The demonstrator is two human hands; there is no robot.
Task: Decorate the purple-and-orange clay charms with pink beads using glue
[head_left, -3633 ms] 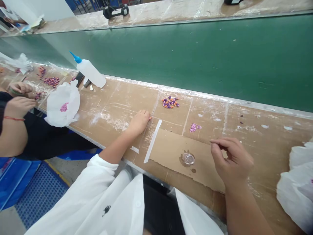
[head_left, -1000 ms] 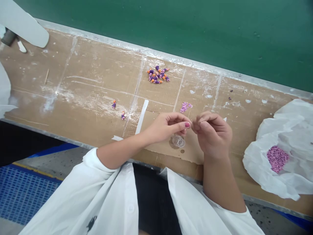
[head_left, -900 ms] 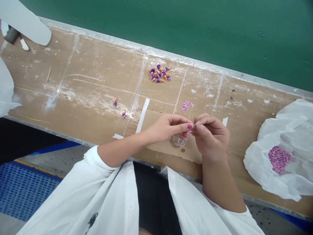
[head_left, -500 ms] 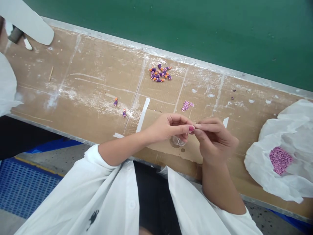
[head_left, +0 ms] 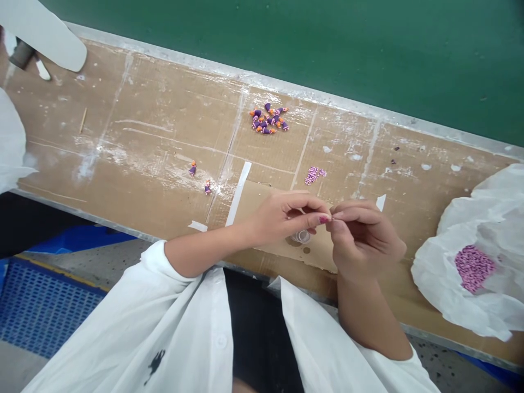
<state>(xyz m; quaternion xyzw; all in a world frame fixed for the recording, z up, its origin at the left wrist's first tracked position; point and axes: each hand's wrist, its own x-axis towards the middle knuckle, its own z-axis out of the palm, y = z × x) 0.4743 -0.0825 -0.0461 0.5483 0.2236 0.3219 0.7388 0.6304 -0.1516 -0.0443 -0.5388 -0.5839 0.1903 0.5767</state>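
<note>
fingers [head_left: 317, 218] of our left hand [head_left: 282, 217] are pinched nearly shut, thumb to forefinger, tip to tip with the fingers [head_left: 341, 218] of our right hand [head_left: 362, 237], which are curled in tight as well; whatever we grip between them is too small for us to make out. both our hands hover just above the brown cardboard sheet [head_left: 270, 229] on the counter [head_left: 143, 147], with a small clear glass dish [head_left: 302, 236] right beneath our left fingertips. just left of our left hand a white strip [head_left: 238, 192] lies along the cardboard edge, and a shorter white scrap [head_left: 197, 225] sits near the counter's front lip. a little further out we see a small heap of pink beads [head_left: 313, 174], and to the left two loose purple-and-orange charms [head_left: 200, 177]. at the right a crumpled white bag [head_left: 454, 273] holds a pile of pink beads [head_left: 474, 267]. further back sits a cluster of purple-and-orange charms [head_left: 268, 119], then the metal rail and the green conveyor belt [head_left: 327, 49]. far left, a white bottle [head_left: 45, 38] lies at the corner.
</note>
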